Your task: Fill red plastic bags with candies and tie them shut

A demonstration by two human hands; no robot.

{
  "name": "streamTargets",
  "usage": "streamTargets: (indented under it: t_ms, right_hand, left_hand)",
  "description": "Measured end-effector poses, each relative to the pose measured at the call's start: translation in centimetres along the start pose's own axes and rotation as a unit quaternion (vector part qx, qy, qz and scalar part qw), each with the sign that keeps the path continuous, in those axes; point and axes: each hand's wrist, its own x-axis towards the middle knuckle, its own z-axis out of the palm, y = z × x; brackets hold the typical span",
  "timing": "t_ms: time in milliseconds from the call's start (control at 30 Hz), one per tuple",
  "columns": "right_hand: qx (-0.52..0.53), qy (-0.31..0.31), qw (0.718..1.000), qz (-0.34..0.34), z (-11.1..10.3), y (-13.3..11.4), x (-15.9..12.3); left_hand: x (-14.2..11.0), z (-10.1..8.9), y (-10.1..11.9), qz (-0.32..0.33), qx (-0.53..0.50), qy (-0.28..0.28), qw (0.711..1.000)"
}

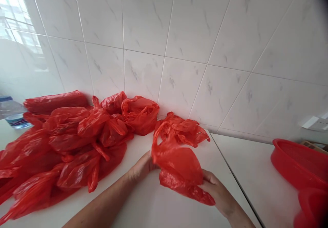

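Note:
A thin red plastic bag [180, 164] is held up above the white tabletop, its loop handle rising at the upper left. My left hand [144, 166] is closed on the bag's left edge, with the fingertips hidden behind the plastic. On the other side, my right hand [212, 188] pinches the bag's right side near its lower corner. Just behind the held bag lies a crumpled heap of red plastic bags [183, 129] against the wall. To the left of my left hand is a large pile of red plastic bags [74, 142], several of them knotted.
At the far left stands a clear plastic bottle [14, 110] with a blue cap. A red plastic basket [294, 163] sits at the right, with another red container [311, 207] nearer. A white tiled wall [143, 67] closes off the back. A dark seam [234, 175] crosses the tabletop.

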Motion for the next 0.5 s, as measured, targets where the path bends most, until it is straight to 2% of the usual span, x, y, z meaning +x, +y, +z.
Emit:
streamTargets:
  t_ms: [100, 233, 300, 333, 367, 433, 467, 500]
  right_hand:
    - [-0.015, 0.049, 0.998, 0.026, 0.1, 1.3, 0.5]
    - [-0.065, 0.118, 0.99, 0.032, -0.8, 3.6, 1.5]
    - [-0.145, 0.168, 0.975, 0.009, -1.3, 4.4, 1.7]
    - [-0.206, 0.218, 0.954, -0.025, -1.5, 4.6, 1.6]
    - [-0.274, 0.278, 0.918, -0.074, -1.5, 4.7, 1.4]
    - [-0.392, 0.385, 0.813, -0.191, -1.2, 4.5, 0.7]
    - [-0.428, 0.41, 0.767, -0.248, -0.9, 4.3, 0.3]
    - [-0.446, 0.416, 0.737, -0.292, -0.5, 4.1, 0.0]
  left_hand:
    - [-0.6, 0.7, 0.7, -0.004, -0.075, -0.096, 0.993]
    - [-0.9, 1.6, 1.0, -0.032, -0.048, -0.132, 0.99]
    - [-1.0, 2.3, 0.7, -0.054, -0.044, -0.134, 0.989]
    - [-1.0, 2.7, 0.5, -0.06, -0.05, -0.125, 0.989]
    - [-1.0, 3.1, 0.2, -0.065, -0.058, -0.11, 0.99]
    - [-1.0, 3.7, -0.3, -0.071, -0.07, -0.079, 0.992]
    - [-1.0, 4.0, -0.5, -0.072, -0.072, -0.065, 0.993]
    - [-1.0, 4.2, -0.6, -0.073, -0.074, -0.055, 0.993]
